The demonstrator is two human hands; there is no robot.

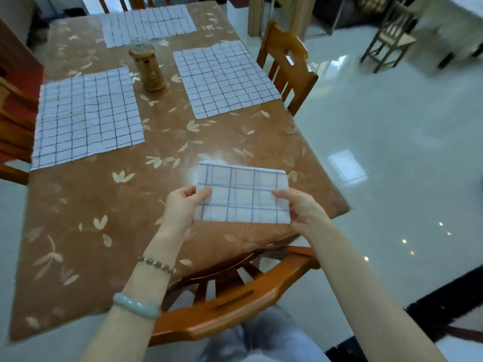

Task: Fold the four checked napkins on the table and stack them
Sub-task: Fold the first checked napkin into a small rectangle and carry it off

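A folded checked napkin (241, 194), white with dark grid lines, is held a little above the near right part of the table (104, 199). My left hand (183, 207) grips its left edge and my right hand (300, 207) grips its right edge. Three more checked napkins lie flat and unfolded on the table: one at the left (86, 116), one at the right (224, 77), and one at the far end (149, 24).
A golden jar-like holder (150, 67) stands in the table's middle between the napkins. Wooden chairs stand at the near edge (235, 293), the right side (287, 64) and the left edge (13, 118). Glossy floor lies to the right.
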